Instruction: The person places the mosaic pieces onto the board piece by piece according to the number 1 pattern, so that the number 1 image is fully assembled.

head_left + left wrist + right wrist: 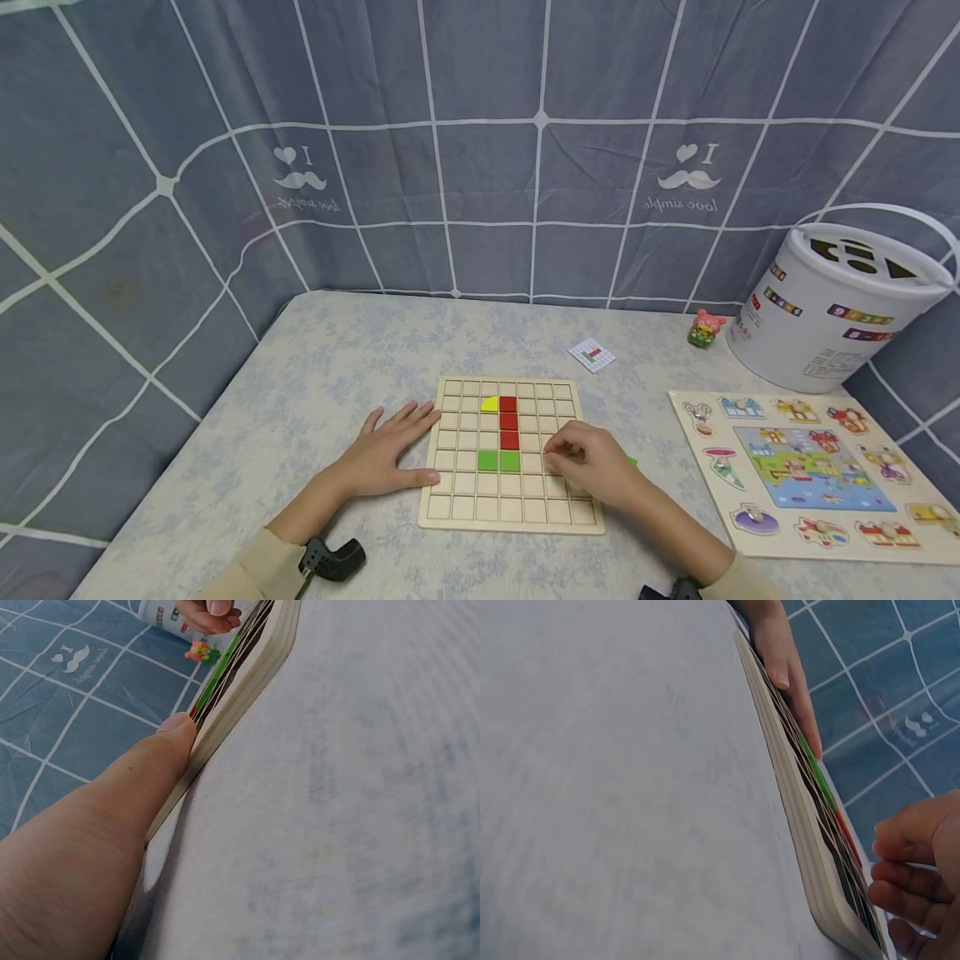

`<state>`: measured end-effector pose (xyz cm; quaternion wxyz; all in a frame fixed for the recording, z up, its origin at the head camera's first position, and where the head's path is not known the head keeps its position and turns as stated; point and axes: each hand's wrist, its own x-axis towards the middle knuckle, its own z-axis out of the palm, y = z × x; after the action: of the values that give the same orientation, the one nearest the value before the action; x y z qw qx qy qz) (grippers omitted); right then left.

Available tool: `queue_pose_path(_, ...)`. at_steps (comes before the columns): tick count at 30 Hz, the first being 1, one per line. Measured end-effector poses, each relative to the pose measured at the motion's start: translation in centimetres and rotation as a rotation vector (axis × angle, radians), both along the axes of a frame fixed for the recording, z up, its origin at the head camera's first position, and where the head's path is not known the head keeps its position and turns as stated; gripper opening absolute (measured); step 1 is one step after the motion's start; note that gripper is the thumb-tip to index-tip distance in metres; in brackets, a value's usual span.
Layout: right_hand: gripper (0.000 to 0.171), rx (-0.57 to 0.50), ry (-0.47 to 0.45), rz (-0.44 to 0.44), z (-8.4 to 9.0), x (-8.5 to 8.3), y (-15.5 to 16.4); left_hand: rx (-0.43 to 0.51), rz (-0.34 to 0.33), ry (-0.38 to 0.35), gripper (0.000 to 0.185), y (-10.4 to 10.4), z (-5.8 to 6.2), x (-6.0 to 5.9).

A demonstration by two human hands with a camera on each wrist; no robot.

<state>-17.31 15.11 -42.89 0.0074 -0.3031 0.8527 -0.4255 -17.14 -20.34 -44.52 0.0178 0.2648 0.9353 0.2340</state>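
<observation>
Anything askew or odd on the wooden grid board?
Nothing stands out. The wooden grid board lies flat on the table, its red tiles, green tiles and yellow piece seated in cells. The left hand rests flat at its edge; the right hand is curled over the cells.

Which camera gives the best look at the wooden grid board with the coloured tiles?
The head view: the grid board lies whole, seen from above, with its red, green and yellow tiles. Both wrist views show only its edge, side-on, with thin slivers of colour.
</observation>
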Motion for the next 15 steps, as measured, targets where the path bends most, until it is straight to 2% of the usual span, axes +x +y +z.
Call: queue_pose_path(15,0.006,0.046,0.049,-0.156,-0.3,0.0,3.3,-0.008,0.002,-0.018,0.089,0.1,0.2,0.0)
